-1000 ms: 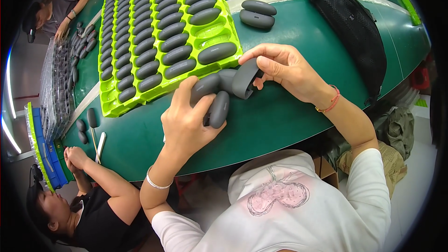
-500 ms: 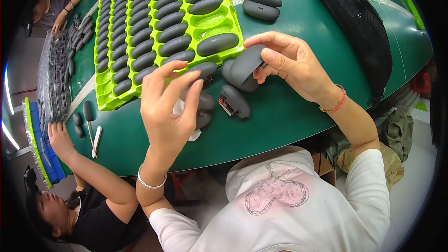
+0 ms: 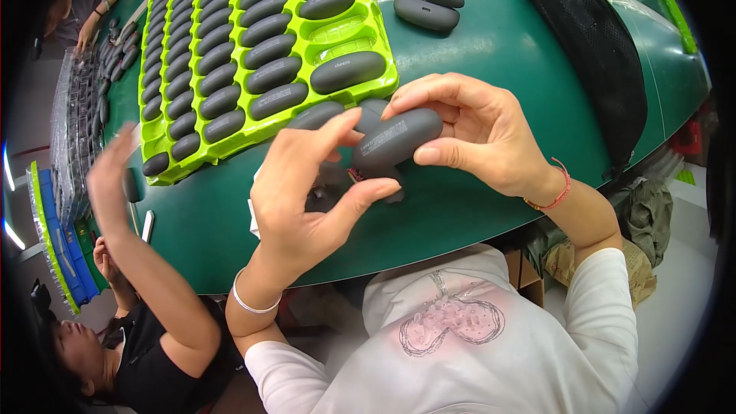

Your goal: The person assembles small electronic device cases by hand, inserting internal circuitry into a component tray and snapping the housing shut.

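A smooth dark grey oval case (image 3: 399, 138) with small pale print on its side is held between the thumb and fingers of my right hand (image 3: 491, 138). My left hand (image 3: 303, 199) is just left of the case, its thumb and fingers spread around the near end without a visible grip. Behind my left fingers lies another grey oval case (image 3: 316, 116) beside the tray. Under the held case, more dark parts on the table are mostly hidden by my hands.
A lime green tray (image 3: 389, 69) with rows of grey cases stands ahead. Two more cases (image 3: 428, 4) lie right of it. A black mesh pouch (image 3: 586, 61) stretches along the right. At left, a co-worker's arm (image 3: 146, 261) reaches over the table near a white stick (image 3: 148, 226).
My right hand has turned the grey case so its printed side shows, and brought it slightly left and down. My left hand has moved right toward it. The co-worker's hand has risen.
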